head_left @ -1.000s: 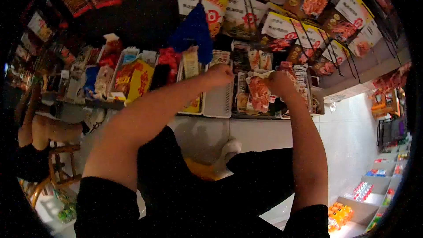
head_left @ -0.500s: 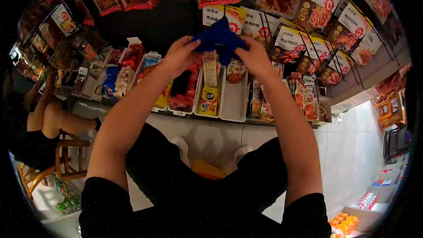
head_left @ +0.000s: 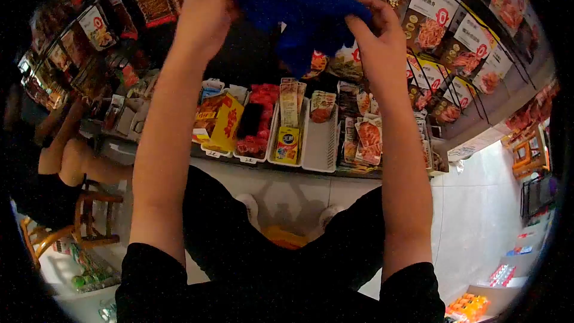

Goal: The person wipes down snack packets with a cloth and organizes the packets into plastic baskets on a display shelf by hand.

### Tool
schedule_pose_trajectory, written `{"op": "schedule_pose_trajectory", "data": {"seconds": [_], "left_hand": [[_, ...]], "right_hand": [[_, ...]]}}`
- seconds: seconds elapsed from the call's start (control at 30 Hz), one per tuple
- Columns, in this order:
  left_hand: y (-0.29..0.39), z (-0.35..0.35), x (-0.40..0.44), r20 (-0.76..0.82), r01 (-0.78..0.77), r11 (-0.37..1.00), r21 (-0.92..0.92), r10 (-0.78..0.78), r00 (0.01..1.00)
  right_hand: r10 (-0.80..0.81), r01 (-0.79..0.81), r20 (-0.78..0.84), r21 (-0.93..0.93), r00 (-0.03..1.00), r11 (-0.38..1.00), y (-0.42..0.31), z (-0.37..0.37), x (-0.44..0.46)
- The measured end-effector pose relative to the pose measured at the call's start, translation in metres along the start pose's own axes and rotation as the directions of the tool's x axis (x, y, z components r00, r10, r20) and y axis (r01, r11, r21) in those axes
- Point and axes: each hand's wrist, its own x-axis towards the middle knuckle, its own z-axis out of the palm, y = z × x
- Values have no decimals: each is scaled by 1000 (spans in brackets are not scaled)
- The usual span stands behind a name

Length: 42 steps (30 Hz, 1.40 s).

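A dark blue cloth (head_left: pixel 293 9) hangs stretched between my two hands, in front of the hanging snack packets at the top of the view. My left hand (head_left: pixel 206 9) pinches its upper left corner between thumb and fingers. At the other end, my right hand (head_left: pixel 379 33) grips the cloth's right corner, thumb toward me. The middle of the cloth sags in folds and covers part of the packets behind. Below it stand white plastic baskets (head_left: pixel 320 149) with snack packets, one holding a yellow packet (head_left: pixel 287 145).
A dark phone-like object (head_left: pixel 250 121) lies on red packets in one basket. Hanging packets (head_left: pixel 430 9) with black hooks project at the right. On the left a person (head_left: pixel 57 173) sits on a wooden chair (head_left: pixel 95 215). Tiled floor (head_left: pixel 466 203) extends right.
Both hands have moved up and farther apart. The bunched cloth is now spread out between them. The baskets below show more fully.
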Motion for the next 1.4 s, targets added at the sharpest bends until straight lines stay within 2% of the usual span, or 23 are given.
{"op": "schedule_pose_trajectory", "data": {"seconds": [0.07, 0.13, 0.23, 0.33, 0.37, 0.4, 0.47, 0.5, 0.57, 0.63, 0.73, 0.77, 0.87, 0.97, 1.07, 1.17, 1.27, 1.3, 1.37, 1.4], "left_hand": [[8, -10, 7, -31, 9, 1000, 30, -8, 999], [18, -13, 1, 11, 57, 998, 40, -57, 998], [18, -25, -6, 55, 95, 995, 23, -96, 994], [19, -32, -15, 47, 189, 981, 34, -190, 981], [17, -35, -16, 51, 220, 974, 51, -223, 974], [15, -37, -18, 55, 251, 966, 67, -255, 965], [9, -36, -24, 193, 232, 967, 104, -248, 949], [7, -33, -27, 262, 219, 968, 121, -244, 934], [5, -22, -35, 309, 261, 954, 150, -296, 904], [4, -9, -44, 356, 299, 937, 183, -347, 868], [2, 4, -54, 434, 295, 925, 240, -374, 820], [-1, 4, -53, 454, 295, 914, 277, -395, 799], [10, -3, -50, 423, 122, 875, 469, -344, 838], [7, -25, -41, 386, -63, 760, 647, -255, 886], [15, -31, -42, 342, -4, 666, 746, -379, 860], [6, -34, -44, 456, 131, 846, 516, -401, 795], [-18, -41, -49, 513, 361, 925, 116, -368, 776], [-27, -39, -51, 505, 454, 889, -51, -370, 780], [-44, -32, -60, 490, 583, 721, -374, -380, 785], [-56, -32, -68, 477, 640, 641, -424, -443, 759]], "right_hand": [[60, -62, 75, 19, 995, 998, -9, -2, -7], [93, -95, 149, 2, 984, 995, -12, -5, -12], [234, -255, 288, 37, 929, 966, -18, -10, -20], [457, -411, 565, -216, 687, 886, -23, -20, -26], [371, -294, 697, -235, 613, 927, -12, -23, -29], [362, -329, 776, -210, 516, 921, -12, -23, -31], [314, -405, 900, -176, 303, 897, -13, -23, -35], [284, -336, 906, -173, 315, 926, -10, -20, -34], [317, -363, 773, -121, 549, 924, -3, -7, -40], [300, -369, 607, -11, 736, 929, 5, 12, -49], [147, -301, 574, 183, 806, 936, 8, 35, -68], [182, -364, 631, 171, 754, 916, 15, 37, -70], [372, -431, 770, -142, 517, 891, 7, 21, -51], [401, -582, 661, 67, 635, 810, 11, 13, -55], [452, -697, 639, 190, 622, 691, 22, 8, -62], [496, -784, 607, 482, 621, 391, -16, 3, -57], [442, -765, 632, 590, 637, 260, -10, 2, -54], [433, -764, 642, 611, 632, 209, -9, 2, -53], [412, -755, 663, 647, 625, 104, -8, 1, -51], [392, -748, 671, 659, 630, 75, -6, -1, -49]]}}
